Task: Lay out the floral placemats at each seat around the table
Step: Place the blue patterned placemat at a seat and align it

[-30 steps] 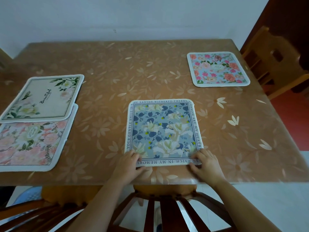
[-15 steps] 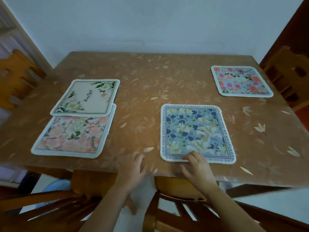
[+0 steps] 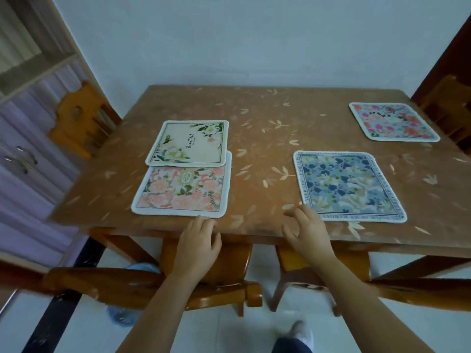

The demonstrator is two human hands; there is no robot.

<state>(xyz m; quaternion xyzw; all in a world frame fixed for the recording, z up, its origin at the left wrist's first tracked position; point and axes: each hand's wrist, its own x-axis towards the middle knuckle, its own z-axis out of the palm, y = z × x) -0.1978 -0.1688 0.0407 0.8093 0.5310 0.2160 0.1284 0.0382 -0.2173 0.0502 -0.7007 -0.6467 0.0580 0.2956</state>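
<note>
A blue floral placemat (image 3: 346,186) lies flat near the table's front edge, right of centre. A pink floral placemat (image 3: 183,191) lies at the front left, with a cream placemat marked "Beautiful" (image 3: 188,143) overlapping its far edge. Another pink-flowered placemat (image 3: 392,122) sits at the far right. My left hand (image 3: 197,240) hovers at the front edge, fingertips just short of the pink placemat's near right corner, holding nothing. With loosely bent, empty fingers, my right hand (image 3: 307,233) hangs by the blue placemat's near left corner.
The brown table (image 3: 267,149) has a leaf-patterned cover. Wooden chairs stand at the left (image 3: 79,118), at the right (image 3: 451,108) and under the front edge (image 3: 153,286). A cabinet with purple doors (image 3: 23,159) stands at the left. My foot (image 3: 298,332) is on the white floor.
Both hands have left the blue placemat and shifted left along the front edge. My view has swung left and back, showing the left chair and cabinet.
</note>
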